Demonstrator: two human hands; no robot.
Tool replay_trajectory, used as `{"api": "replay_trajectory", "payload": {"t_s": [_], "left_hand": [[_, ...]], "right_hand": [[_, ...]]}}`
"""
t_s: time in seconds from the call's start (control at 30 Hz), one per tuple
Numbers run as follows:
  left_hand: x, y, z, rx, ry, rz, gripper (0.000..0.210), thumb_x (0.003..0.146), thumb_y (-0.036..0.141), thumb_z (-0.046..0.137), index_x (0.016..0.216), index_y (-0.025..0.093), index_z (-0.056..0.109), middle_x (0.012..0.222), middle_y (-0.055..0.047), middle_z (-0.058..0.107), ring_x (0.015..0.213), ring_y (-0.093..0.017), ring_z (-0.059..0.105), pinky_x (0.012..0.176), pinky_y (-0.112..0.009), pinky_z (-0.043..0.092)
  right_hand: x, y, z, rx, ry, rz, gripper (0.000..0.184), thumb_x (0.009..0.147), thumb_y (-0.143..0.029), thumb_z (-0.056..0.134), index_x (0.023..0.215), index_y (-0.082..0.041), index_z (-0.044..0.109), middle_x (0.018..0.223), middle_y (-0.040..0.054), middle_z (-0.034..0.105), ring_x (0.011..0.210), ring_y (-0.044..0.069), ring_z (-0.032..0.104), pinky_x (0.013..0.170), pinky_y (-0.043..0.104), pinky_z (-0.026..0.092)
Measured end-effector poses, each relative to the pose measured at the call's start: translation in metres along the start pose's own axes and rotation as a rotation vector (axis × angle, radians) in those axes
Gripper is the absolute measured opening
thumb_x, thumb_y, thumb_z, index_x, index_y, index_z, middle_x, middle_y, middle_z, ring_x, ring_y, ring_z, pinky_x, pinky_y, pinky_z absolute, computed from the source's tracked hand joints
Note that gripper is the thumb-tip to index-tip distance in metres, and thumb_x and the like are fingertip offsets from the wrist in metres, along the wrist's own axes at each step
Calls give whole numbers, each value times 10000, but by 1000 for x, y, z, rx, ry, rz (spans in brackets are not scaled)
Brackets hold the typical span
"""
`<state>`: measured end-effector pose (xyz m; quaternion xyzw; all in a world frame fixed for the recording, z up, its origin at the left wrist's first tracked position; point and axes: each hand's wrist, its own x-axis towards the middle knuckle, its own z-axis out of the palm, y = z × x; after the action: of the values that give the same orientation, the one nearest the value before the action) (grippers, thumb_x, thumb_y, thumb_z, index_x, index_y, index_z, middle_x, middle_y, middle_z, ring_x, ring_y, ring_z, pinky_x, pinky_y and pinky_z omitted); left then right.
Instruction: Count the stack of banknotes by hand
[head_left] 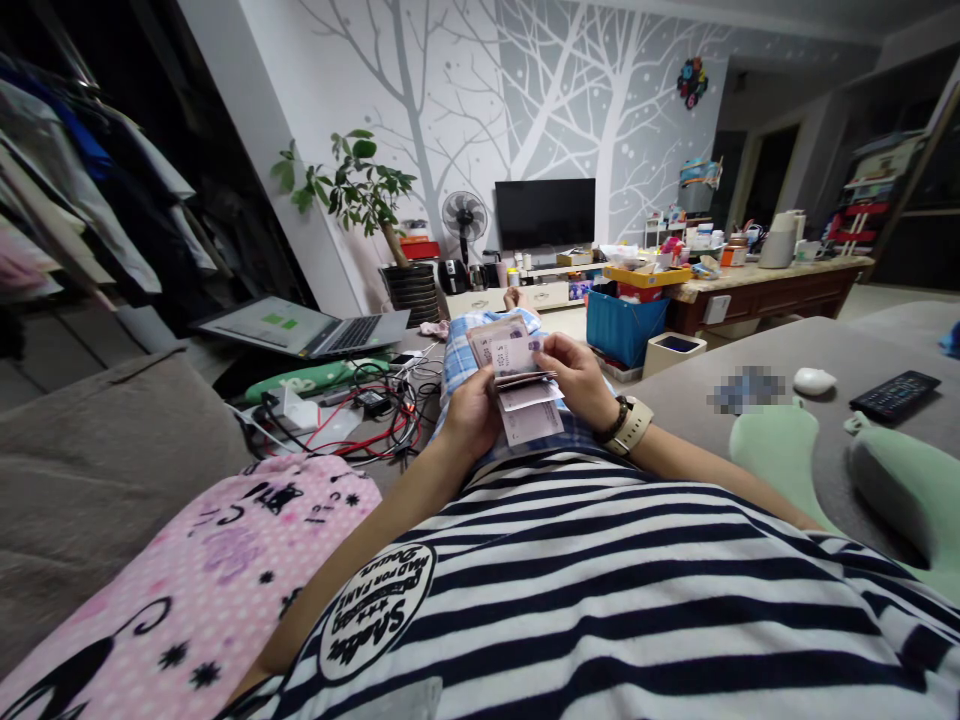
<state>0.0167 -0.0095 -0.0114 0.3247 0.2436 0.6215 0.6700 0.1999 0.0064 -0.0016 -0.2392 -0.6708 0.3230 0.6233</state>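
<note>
A stack of pale purple banknotes [517, 357] is held over my lap, fanned and partly folded toward me. My left hand [474, 412] grips the stack along its left side, thumb on top. On the right, my right hand [576, 378] pinches the notes near their upper right corner, with a watch [632, 426] and a dark bracelet on that wrist. The lower notes [531, 424] hang down toward my striped shirt [570, 560]. Fingers beneath the stack are hidden. Blue checked cloth [455, 372] covers my legs under the notes.
Left of me lie tangled cables [386, 410], an open laptop [300, 325] and a pink patterned blanket [225, 560]. To my right are a white mouse [814, 381], a black remote [895, 396] and a green neck pillow [776, 450]. A blue bin [624, 326] stands beyond my feet.
</note>
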Motion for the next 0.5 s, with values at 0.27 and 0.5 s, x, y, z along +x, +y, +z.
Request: {"api": "replay_trajectory", "payload": {"t_s": [0.27,0.5], "left_hand": [[-6,3,12,9,6,6,582,1039,364,912,1597,199,929,1294,-144,1012,1271,-445,979,1169,-560,801],[-8,5,14,2,0,-6,558,1037,307,897,1585,208,934,1276,-137,1013,1270,-441,977,1195,-556,792]], "right_hand": [[0,0,1,36,-20,-35,677,944,-896,943,893,-285,655,834,-3,611,848,220,552,782,374,519],[-2,-2,0,31,-33,-66,680,1000,-891,900,847,-284,635,769,-28,529,789,198,490,760,364,500]]}}
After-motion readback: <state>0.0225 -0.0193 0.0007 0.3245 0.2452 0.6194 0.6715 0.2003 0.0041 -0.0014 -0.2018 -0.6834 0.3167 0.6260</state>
